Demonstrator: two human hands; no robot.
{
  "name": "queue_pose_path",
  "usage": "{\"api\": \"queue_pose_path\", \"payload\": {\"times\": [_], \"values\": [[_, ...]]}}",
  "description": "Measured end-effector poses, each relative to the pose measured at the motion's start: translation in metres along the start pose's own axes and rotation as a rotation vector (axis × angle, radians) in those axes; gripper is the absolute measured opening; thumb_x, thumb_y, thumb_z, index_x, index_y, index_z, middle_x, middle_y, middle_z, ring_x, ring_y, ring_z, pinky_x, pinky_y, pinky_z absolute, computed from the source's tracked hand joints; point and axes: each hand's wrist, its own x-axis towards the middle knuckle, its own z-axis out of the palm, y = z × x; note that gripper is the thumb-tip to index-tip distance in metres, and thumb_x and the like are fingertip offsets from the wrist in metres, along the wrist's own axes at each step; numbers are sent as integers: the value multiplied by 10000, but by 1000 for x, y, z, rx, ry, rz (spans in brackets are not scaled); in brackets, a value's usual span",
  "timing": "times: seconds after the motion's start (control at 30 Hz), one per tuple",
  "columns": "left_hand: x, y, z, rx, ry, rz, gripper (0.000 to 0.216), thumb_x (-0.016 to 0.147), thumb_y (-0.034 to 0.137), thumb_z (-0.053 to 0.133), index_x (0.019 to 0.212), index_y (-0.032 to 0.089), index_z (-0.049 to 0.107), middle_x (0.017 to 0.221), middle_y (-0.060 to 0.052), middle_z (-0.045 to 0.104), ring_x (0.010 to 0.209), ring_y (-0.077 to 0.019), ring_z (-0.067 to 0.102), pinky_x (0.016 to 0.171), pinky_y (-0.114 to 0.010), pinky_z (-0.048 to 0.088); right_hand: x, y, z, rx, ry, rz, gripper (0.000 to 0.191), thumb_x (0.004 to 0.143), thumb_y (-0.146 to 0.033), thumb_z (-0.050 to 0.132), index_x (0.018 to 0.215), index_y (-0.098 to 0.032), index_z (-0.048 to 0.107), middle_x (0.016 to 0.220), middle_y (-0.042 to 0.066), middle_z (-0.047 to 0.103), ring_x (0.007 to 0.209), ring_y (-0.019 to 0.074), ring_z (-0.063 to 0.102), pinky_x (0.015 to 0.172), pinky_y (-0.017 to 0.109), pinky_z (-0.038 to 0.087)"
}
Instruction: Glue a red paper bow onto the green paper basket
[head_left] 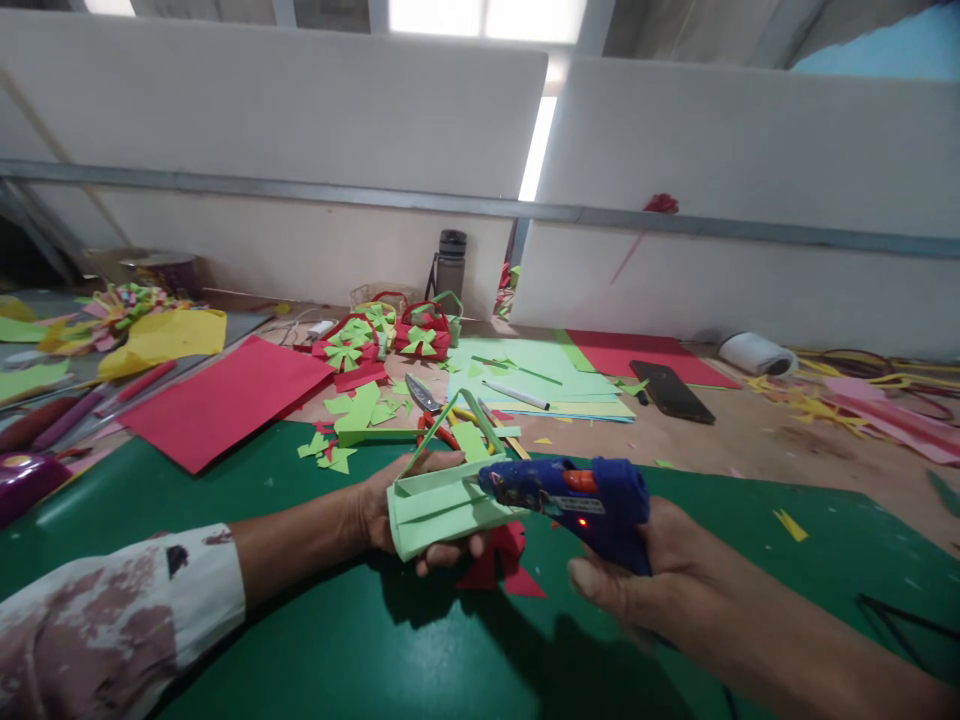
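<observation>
Near the front edge of the desk, over the green mat (300,640), the left hand (390,515) grips a light green paper basket (442,505) from behind, thumb out of sight and fingers curled under its base, holding it just clear of the mat with its handle loop standing up. The right hand (645,585) is wrapped tight around the grip of a blue glue gun (577,500), whose nozzle touches the basket's near wall; its small red light is on. Gluing looks to be the step in hand, and the next move likely calls for a steady squeeze while the left hand keeps the paper from tilting. Both forearms reach in low, wrists bent inward toward each other. Red paper scraps (502,570) lie under the basket. Farther back sit scissors (427,400), finished red baskets (390,335), a phone (671,392) and a bottle (450,262).
</observation>
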Motion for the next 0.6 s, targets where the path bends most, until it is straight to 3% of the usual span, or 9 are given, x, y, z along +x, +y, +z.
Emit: {"api": "queue_pose_path", "payload": {"times": [0.13,0.27,0.43,0.6], "values": [[0,0,3,19,4,11,506,892,450,357,1160,49,510,911,-154,671,629,-209,663,501,-308,558,-2,-1,2,34,-13,51,306,821,-504,528,915,-216,575,638,-49,393,541,105,375,467,223,316],[1,3,8,19,-21,-1,492,899,423,335,1112,28,535,881,-152,664,629,-206,663,503,-296,556,1,2,3,53,-29,-40,306,816,-512,541,845,-209,572,621,-51,401,528,99,364,464,221,310],[1,2,1,-4,-14,-22,556,862,477,397,1195,42,489,934,-169,661,668,-228,670,538,-329,566,2,10,1,12,34,16,335,811,-535,540,809,-200,558,632,-52,434,546,100,402,477,210,330],[1,1,0,19,-22,10,544,875,484,355,1122,35,540,900,-160,653,646,-217,659,516,-306,561,2,0,2,8,-25,-158,238,851,-412,537,947,-216,633,614,-54,441,523,91,351,455,198,294]]}}
